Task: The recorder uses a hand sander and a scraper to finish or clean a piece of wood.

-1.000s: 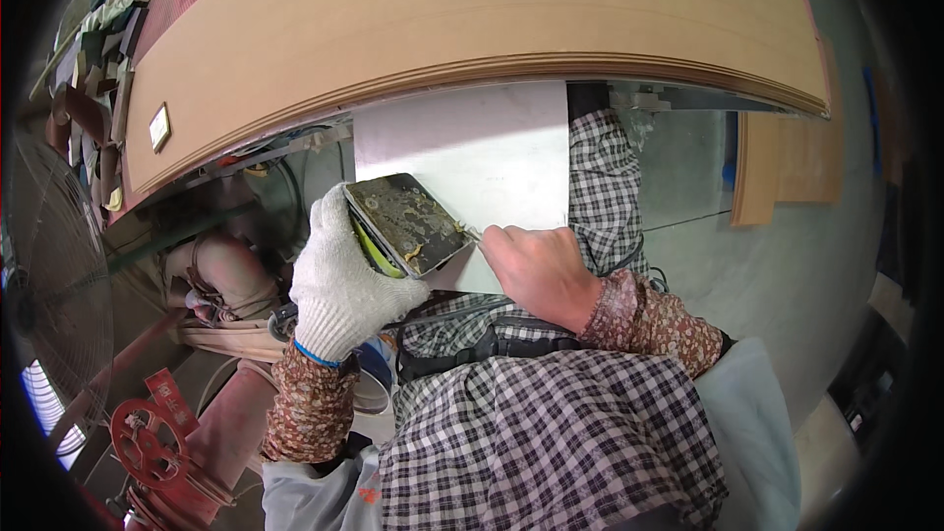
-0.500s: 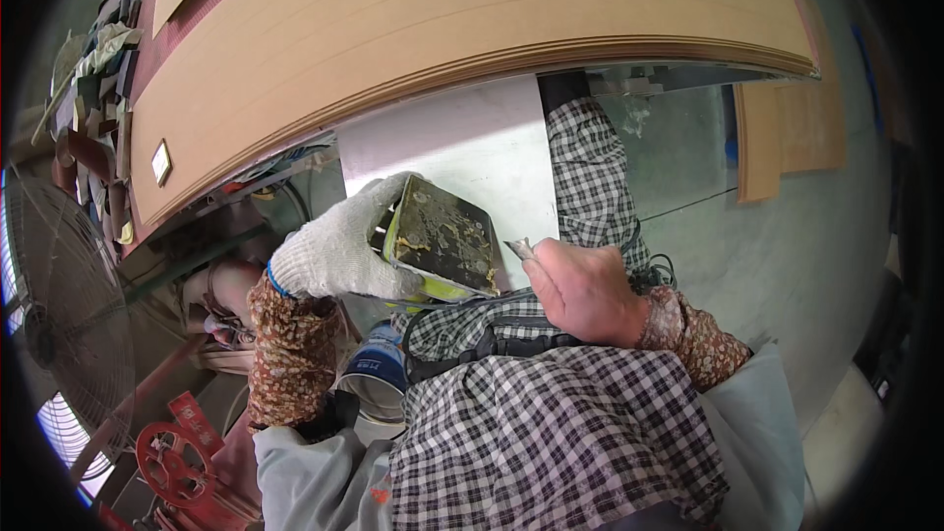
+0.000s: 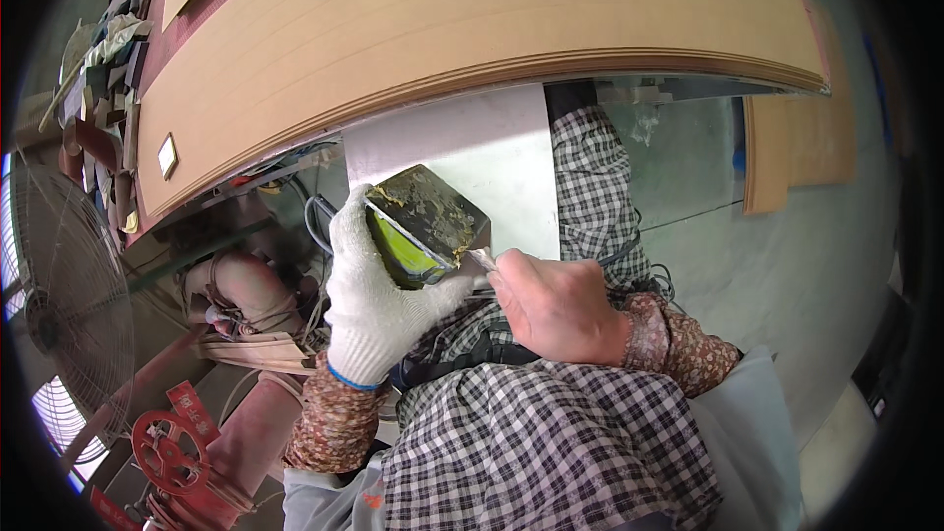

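My left hand (image 3: pixel 379 305), in a white knit glove, is wrapped round a boxy block (image 3: pixel 433 216). Its upper face is dark and crusted with pale and yellowish residue, and one side is bright yellow-green. I cannot tell what kind of block it is. In my bare right hand (image 3: pixel 560 305) a small metal blade (image 3: pixel 481 258) is pinched, its tip at the block's near right corner; its handle is hidden by my fingers. Beneath the block lies a pale flat board (image 3: pixel 516 162), reaching from under the stack of sheets towards my lap.
A large stack of tan sheets (image 3: pixel 472 10) fills the far side. A fan (image 3: pixel 74 305) stands at the left, above a red handwheel (image 3: pixel 169 452). Offcuts (image 3: pixel 123 69) are piled at the far left. More tan panels (image 3: pixel 787 152) stand at the right.
The block has turned in my left hand, showing more of its yellow-green side. My left wrist has swung nearer my body. My right hand has moved slightly left, bringing the blade to the block.
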Demonstrator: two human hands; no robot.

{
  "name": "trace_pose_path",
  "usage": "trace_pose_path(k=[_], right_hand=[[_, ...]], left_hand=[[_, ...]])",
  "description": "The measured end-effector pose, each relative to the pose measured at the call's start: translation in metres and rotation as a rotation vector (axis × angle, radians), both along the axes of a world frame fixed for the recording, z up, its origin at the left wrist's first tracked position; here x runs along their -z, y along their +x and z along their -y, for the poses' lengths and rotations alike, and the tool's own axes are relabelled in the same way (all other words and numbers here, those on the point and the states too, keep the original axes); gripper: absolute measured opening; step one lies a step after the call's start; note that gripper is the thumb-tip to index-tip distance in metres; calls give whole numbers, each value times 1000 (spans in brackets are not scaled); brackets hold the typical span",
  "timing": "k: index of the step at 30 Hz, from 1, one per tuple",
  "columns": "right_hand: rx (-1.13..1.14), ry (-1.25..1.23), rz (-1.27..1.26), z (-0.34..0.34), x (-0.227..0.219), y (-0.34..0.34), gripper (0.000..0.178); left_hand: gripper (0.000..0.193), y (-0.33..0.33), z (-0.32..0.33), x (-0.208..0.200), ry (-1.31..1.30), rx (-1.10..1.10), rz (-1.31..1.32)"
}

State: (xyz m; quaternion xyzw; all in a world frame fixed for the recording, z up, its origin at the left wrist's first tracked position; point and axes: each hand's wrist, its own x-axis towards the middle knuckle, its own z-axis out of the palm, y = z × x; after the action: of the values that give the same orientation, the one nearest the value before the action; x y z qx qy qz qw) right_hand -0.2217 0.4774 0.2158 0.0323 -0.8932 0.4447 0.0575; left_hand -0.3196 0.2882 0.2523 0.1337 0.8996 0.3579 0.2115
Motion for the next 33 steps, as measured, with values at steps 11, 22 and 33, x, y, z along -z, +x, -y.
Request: trace_pose_path(k=[11,22,33], right_hand=[[-48,68,28,10,-9,-6,19],[-36,44,39,11,-10,3,13],[-23,-61,43,7,0,0,16]], left_hand=[[112,11,-4,12,-117,-34,-227],[114,18,-5,12,-130,-28,-279],[115,18,-7,17,-123,-66,-281]])
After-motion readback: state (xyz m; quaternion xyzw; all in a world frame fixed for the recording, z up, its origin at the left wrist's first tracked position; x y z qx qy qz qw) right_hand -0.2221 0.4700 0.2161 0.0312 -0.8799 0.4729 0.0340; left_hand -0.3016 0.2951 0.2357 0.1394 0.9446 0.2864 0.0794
